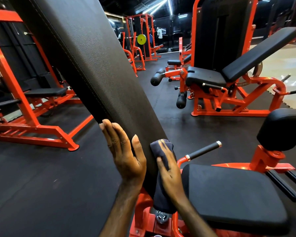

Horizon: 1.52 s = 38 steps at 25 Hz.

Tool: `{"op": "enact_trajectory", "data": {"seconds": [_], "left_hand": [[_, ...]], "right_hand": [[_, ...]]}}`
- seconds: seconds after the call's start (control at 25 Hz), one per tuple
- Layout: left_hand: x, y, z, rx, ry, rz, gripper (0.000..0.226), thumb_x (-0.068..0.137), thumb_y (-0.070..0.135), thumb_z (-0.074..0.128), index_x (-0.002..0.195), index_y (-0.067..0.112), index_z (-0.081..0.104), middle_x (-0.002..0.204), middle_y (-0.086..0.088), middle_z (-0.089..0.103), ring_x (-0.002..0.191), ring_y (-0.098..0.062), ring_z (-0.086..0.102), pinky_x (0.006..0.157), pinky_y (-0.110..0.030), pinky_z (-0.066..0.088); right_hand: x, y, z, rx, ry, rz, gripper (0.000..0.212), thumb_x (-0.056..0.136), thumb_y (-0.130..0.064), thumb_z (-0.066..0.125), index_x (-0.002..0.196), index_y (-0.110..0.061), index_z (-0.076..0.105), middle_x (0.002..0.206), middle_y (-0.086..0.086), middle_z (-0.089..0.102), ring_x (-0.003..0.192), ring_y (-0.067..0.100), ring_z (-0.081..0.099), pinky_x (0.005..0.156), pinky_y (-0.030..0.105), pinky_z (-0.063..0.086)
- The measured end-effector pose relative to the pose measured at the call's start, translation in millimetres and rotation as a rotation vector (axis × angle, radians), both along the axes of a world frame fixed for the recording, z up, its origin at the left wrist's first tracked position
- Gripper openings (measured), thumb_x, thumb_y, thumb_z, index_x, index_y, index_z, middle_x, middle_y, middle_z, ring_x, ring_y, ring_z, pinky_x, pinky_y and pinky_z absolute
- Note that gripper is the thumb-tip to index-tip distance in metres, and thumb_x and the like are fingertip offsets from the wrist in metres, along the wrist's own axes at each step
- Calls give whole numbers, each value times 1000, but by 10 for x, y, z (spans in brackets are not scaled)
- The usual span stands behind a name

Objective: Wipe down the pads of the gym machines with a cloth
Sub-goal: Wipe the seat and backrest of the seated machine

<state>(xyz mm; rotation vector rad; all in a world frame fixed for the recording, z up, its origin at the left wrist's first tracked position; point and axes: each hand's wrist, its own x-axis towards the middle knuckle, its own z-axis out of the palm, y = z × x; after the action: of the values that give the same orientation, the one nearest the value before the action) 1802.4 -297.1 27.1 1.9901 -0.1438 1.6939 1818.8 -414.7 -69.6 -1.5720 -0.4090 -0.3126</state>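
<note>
left hand (125,151) lay flat, bracing the back pad (85,62) edge so right hand (171,177), at 3 o'clock, could press the cloth (161,194) on.

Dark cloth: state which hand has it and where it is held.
The right hand presses the dark cloth against the back pad near the cloth's upper end, fingers mostly straight; no curled grip shows.
</note>
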Motion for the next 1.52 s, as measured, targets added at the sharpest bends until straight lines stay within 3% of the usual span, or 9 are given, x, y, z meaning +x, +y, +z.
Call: {"op": "enact_trajectory", "data": {"seconds": [0.12, 0.32, 0.48, 0.64, 0.72, 0.84, 1.08, 1.28, 1.52], "left_hand": [[-20, -22, -61, -11, 9, -11, 61, 106, 7, 53, 154, -16, 23, 167, -29, 14, 159, -46, 10, 129, -55, 17], [-66, -135, -331, -14, 53, -12, 64, 108, 13, 53, 157, -12, 21, 169, -27, 12, 160, -46, 9, 130, -55, 16], [-59, -121, -338, -14, 69, 5, 64, 108, 12, 53, 155, -16, 22, 169, -27, 11, 160, -46, 7, 130, -55, 15], [-49, -144, -351, -11, 66, 5, 64, 108, 13, 52, 157, -13, 20, 169, -26, 11, 160, -46, 8, 129, -56, 17], [-45, -142, -339, -11, 68, 18, 64, 108, 13, 52, 157, -14, 20, 169, -27, 11, 160, -45, 7, 130, -56, 16], [-61, -122, -342, -7, 84, 25, 64, 107, 11, 54, 154, -18, 22, 166, -34, 14, 160, -45, 6, 129, -56, 15], [-66, -143, -340, -8, 83, 19, 65, 106, 10, 54, 156, -15, 20, 166, -34, 14, 160, -45, 7, 129, -55, 15], [-71, -123, -328, 0, 95, 43, 64, 107, 9, 52, 155, -17, 20, 164, -40, 14, 160, -46, 5, 129, -56, 15], [-62, -143, -315, -6, 91, 21, 62, 106, 9, 51, 152, -21, 22, 162, -42, 16, 159, -47, 7, 129, -56, 14]], "right_hand": [[-338, -141, -318, -46, -136, 77, 67, 101, -6, 56, 158, -39, 43, 166, -12, 40, 157, 12, 32, 125, 22, 23], [-257, -145, -316, -35, 19, -42, 52, 105, -20, 53, 155, -33, 48, 164, -17, 42, 155, 10, 33, 129, 37, 24], [-413, -102, -375, -100, -70, 53, 62, 104, -11, 56, 161, -26, 38, 169, -8, 35, 158, 9, 27, 126, 23, 22], [-576, -271, -1056, -169, 70, 13, 59, 106, -37, 50, 160, -49, 31, 164, -23, 35, 152, 2, 33, 126, 36, 31], [-463, -227, -828, -80, 150, -52, 54, 106, -38, 48, 159, -41, 39, 162, -29, 36, 153, -1, 31, 127, 24, 23], [-485, -137, -477, -90, 52, -28, 56, 107, -24, 50, 161, -25, 38, 169, -14, 33, 157, 4, 25, 126, 21, 18], [-500, -254, -888, -47, 117, -55, 51, 109, -30, 46, 149, -62, 40, 157, -26, 42, 152, 5, 35, 126, 26, 25], [-244, -235, -596, -35, 137, 1, 51, 109, -35, 50, 158, -36, 39, 166, -24, 33, 155, -3, 24, 127, 20, 17], [234, -306, -740, 5, 231, -55, 48, 105, -36, 54, 149, -53, 45, 163, -24, 39, 153, -3, 30, 131, 45, 21]]}}
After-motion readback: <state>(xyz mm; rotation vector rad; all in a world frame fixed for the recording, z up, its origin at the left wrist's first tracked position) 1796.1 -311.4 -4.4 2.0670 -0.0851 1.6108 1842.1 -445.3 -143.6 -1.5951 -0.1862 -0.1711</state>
